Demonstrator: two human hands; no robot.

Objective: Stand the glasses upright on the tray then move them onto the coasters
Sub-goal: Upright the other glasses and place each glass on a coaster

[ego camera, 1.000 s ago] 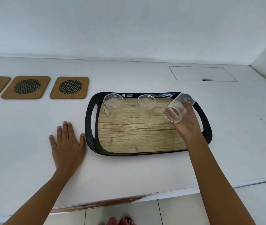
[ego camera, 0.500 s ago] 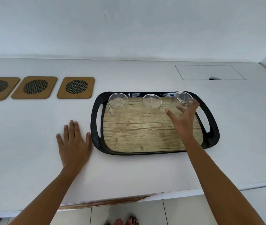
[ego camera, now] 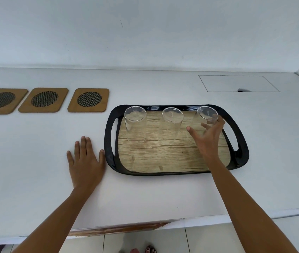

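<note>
3 glasses upright on tray; right hand beside one.

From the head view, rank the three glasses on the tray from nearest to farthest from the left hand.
1. Left glass, at the tray's left end, on the side of the left hand.
2. Middle glass, at the tray's centre.
3. Right glass, at the far end, with the right hand's fingers open around it.

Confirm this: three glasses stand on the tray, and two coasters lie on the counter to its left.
Wrong on the coasters: the head view shows three coasters, not two, on the counter left of the tray. Three glasses do stand on it.
</note>
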